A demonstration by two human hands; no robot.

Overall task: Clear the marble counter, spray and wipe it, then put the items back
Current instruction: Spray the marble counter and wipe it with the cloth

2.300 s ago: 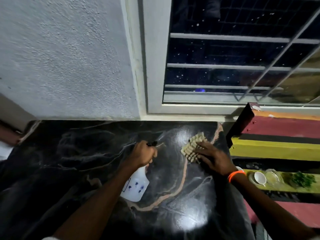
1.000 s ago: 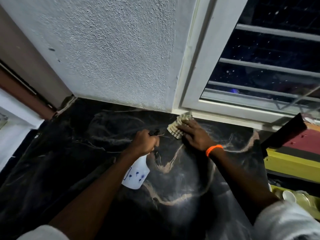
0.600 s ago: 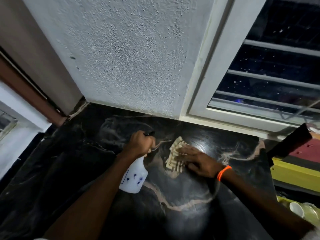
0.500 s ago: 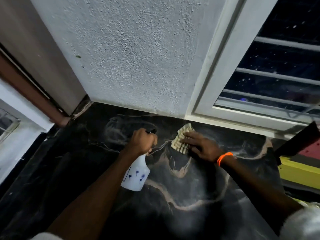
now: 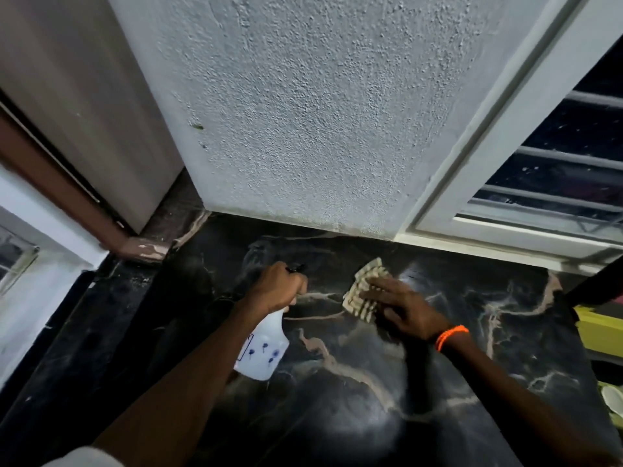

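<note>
Head view: left hand (image 5: 278, 288) grips a white plastic spray bottle (image 5: 264, 350), ready to spray; right hand (image 5: 403, 310) presses a beige ribbed cloth (image 5: 362, 291) flat, wiping the black veined marble worktop (image 5: 354, 399).

We see the marble counter (image 5: 337, 416) bare near and left; the wall (image 5: 303, 129) closes the far side.

1. Premises: probably a home; lighting is dim.
2. Evidence: black veined marble counter (image 5: 371, 382) set against a rough-plastered white wall (image 5: 303, 112).
3. Right of that wall, a barred window (image 5: 556, 183).
</note>
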